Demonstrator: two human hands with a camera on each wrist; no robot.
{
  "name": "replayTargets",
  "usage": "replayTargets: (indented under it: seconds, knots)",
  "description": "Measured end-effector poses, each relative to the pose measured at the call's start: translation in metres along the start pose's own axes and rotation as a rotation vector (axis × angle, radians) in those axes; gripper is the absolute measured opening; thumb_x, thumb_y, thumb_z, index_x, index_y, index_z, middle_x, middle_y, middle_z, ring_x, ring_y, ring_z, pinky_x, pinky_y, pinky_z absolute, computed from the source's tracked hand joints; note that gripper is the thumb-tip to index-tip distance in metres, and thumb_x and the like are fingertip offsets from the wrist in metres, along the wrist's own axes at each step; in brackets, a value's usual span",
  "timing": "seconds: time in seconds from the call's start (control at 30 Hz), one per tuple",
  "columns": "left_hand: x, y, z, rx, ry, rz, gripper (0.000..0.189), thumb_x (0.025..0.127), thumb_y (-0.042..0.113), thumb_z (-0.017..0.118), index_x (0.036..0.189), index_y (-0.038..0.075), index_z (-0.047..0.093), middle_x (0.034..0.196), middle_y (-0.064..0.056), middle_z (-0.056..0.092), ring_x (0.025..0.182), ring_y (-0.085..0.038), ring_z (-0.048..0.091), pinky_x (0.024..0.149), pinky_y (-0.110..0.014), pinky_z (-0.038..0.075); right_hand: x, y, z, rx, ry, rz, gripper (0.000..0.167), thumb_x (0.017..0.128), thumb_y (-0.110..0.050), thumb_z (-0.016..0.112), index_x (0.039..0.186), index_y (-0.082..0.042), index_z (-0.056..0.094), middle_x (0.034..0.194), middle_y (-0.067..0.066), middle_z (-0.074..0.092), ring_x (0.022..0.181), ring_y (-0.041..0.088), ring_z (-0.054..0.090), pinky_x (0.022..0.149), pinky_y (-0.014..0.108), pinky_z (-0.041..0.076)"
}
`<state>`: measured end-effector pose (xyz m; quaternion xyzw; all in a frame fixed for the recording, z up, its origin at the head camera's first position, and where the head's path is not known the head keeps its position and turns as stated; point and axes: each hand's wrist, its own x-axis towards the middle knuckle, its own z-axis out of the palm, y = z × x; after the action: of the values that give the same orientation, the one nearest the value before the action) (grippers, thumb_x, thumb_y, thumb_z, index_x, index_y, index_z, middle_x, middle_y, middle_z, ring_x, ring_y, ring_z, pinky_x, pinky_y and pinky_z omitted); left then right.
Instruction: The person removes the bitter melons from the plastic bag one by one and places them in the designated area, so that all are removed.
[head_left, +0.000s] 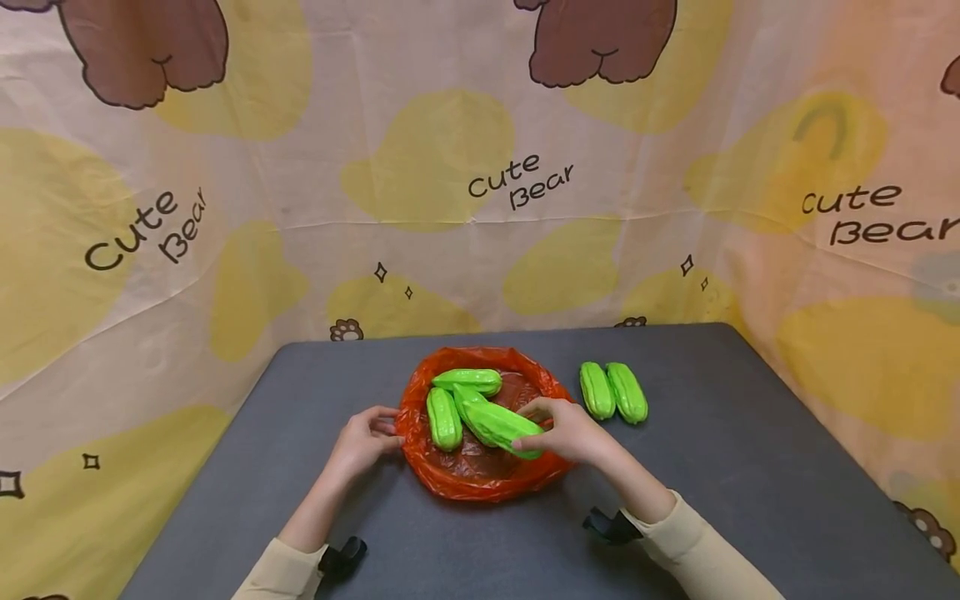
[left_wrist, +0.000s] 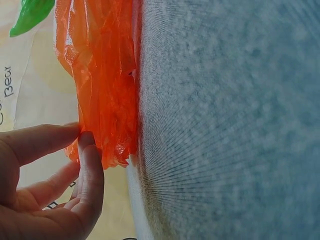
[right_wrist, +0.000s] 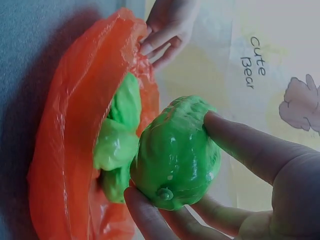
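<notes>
Dark grey tabletop (head_left: pixel 480 554) nearest; round red plastic bag (head_left: pixel 483 490) open on it.
Left hand (head_left: pixel 362 442) pinches its rim; right hand (head_left: pixel 568 430), curved wide, grips bright-green ridged gourd (head_left: pixel 497 423) over it; similar gourds (head_left: pixel 445 421) inside, matching pair (head_left: pixel 597 391) outside, right.

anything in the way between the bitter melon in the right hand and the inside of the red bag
Nothing visible blocks it: the red plastic bag is open below the bitter melon held by the right hand. Other bitter melons inside, toward the left and far side, might crowd it.
</notes>
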<state>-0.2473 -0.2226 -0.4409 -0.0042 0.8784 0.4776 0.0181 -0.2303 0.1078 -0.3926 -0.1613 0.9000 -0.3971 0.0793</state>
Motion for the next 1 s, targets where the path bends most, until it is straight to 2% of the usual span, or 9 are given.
replayTargets:
  seconds: [0.3, 0.67, 0.87, 1.0]
  knots:
    - [0.001, 0.001, 0.000, -0.001, 0.002, 0.000, 0.045, 0.077, 0.008, 0.074, 0.119, 0.000, 0.060, 0.094, -0.014, 0.065, 0.075, -0.016, 0.064, 0.067, -0.031, 0.055, -0.003, 0.004, -0.013, 0.027, 0.022, 0.011, 0.045, 0.075, -0.032, 0.079, 0.112, -0.011, 0.066, 0.111, 0.005, 0.066, 0.100, 0.021, 0.059, 0.084, 0.040, 0.049]
    - [0.000, 0.003, 0.000, 0.000, 0.000, -0.002, 0.044, 0.078, 0.008, 0.075, 0.119, 0.000, 0.061, 0.094, -0.015, 0.065, 0.075, -0.017, 0.064, 0.067, -0.031, 0.054, -0.008, 0.010, -0.028, 0.035, 0.045, 0.067, 0.053, 0.076, -0.036, 0.077, 0.120, -0.010, 0.062, 0.119, 0.009, 0.063, 0.106, 0.028, 0.059, 0.083, 0.042, 0.052]
    - [0.001, 0.002, 0.002, 0.007, 0.004, -0.003, 0.045, 0.077, 0.008, 0.075, 0.119, 0.000, 0.061, 0.094, -0.014, 0.065, 0.075, -0.017, 0.064, 0.067, -0.031, 0.055, -0.010, 0.015, -0.035, 0.047, 0.055, 0.056, 0.055, 0.078, -0.036, 0.076, 0.122, -0.007, 0.060, 0.121, 0.014, 0.061, 0.107, 0.031, 0.058, 0.088, 0.046, 0.050]
    - [0.002, 0.001, 0.002, 0.012, 0.007, 0.000, 0.045, 0.077, 0.008, 0.075, 0.119, 0.000, 0.061, 0.094, -0.014, 0.065, 0.075, -0.017, 0.064, 0.067, -0.031, 0.054, -0.012, 0.017, -0.040, 0.043, 0.065, 0.039, 0.054, 0.079, -0.033, 0.076, 0.121, -0.004, 0.060, 0.118, 0.015, 0.063, 0.103, 0.029, 0.060, 0.084, 0.042, 0.051]
